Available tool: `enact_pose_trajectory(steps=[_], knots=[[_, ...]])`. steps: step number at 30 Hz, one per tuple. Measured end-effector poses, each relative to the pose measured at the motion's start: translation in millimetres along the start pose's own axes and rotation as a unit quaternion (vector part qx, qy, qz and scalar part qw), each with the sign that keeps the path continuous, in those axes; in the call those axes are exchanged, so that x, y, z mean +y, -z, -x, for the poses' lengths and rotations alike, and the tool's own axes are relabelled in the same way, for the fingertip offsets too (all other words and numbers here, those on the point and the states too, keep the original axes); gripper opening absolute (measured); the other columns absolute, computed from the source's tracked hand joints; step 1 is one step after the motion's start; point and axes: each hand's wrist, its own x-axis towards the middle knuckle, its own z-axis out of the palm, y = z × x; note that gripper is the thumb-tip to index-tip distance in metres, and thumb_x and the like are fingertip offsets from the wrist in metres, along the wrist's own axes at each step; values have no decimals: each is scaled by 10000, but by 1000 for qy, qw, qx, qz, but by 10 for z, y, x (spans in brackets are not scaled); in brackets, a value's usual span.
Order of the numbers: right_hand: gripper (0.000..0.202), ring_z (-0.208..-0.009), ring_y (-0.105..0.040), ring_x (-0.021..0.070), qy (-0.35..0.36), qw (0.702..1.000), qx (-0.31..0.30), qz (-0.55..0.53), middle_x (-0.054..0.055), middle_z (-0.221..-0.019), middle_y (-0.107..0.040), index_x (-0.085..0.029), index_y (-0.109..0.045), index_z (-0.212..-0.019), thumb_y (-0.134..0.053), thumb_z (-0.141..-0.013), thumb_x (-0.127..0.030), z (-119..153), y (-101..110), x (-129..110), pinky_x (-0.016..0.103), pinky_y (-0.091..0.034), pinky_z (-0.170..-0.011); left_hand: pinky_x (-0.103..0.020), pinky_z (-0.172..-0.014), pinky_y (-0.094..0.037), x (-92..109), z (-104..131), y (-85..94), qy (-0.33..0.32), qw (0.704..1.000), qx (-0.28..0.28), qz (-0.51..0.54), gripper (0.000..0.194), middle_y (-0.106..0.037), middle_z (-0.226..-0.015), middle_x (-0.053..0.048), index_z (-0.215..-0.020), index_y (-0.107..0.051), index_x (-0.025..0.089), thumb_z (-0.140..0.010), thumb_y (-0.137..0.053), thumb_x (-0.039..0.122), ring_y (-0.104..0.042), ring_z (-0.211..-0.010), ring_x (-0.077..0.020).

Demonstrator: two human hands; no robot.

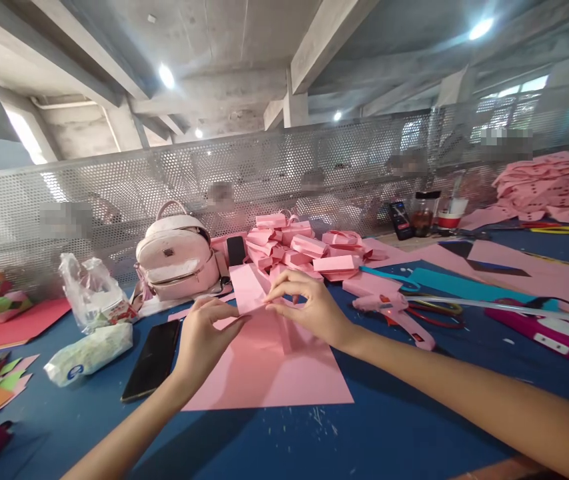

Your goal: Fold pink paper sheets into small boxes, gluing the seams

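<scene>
Between my two hands a folded piece of pink paper is held up over a flat pink paper sheet on the blue table. My left hand pinches its left edge between thumb and fingers. On the other side, my right hand has thumb and forefinger closed on the paper's right edge. Behind the hands lies a pile of folded pink paper pieces. A pink glue gun rests to the right of my right hand. A black phone lies left of my left hand.
A pale pink backpack stands at the back left, near a plastic bag and a tissue pack. At right are a magenta power strip, scissors and a pink paper stack. A perforated metal screen closes the back.
</scene>
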Motion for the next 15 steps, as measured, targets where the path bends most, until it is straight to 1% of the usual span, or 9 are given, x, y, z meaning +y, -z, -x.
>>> enact_pose_trajectory(steps=[4,6,8,11,15], knots=[[45,-854,-607,172,3,999,-10,36,13,-870,-665,-236,-757,-810,-755,-823,-192,-114,54,-66,301,-465,-730,-358,-803,-423,73,-77,58,-85,994,15,-67,182,-716,-681,-1,-666,-716,208,-845,-696,230,-601,-663,-182],[56,-846,-613,169,8,999,-11,45,11,-872,-671,-230,-746,-805,-752,-822,-177,-172,82,-78,293,-464,-711,-352,-799,-419,116,-130,74,-107,990,26,-88,203,-720,-677,4,-663,-719,206,-859,-671,191,-596,-634,-165],[54,-845,-612,168,20,998,-5,62,8,-878,-672,-229,-730,-814,-741,-835,-181,-212,95,-77,292,-465,-706,-339,-782,-422,141,-177,74,-106,989,35,-99,183,-726,-686,9,-687,-734,215,-856,-673,178,-600,-635,-162],[56,-897,-605,178,45,992,15,118,8,-896,-670,-221,-692,-827,-712,-869,-189,-222,70,-53,302,-469,-748,-331,-764,-431,134,-217,43,-89,989,43,-111,147,-727,-675,12,-691,-737,221,-832,-703,196,-608,-637,-172],[60,-936,-608,185,73,973,24,218,15,-934,-669,-211,-647,-857,-660,-915,-218,-173,-8,11,302,-473,-758,-340,-752,-444,73,-235,-11,-71,988,35,-130,161,-729,-648,4,-649,-718,224,-807,-733,247,-631,-653,-206]])
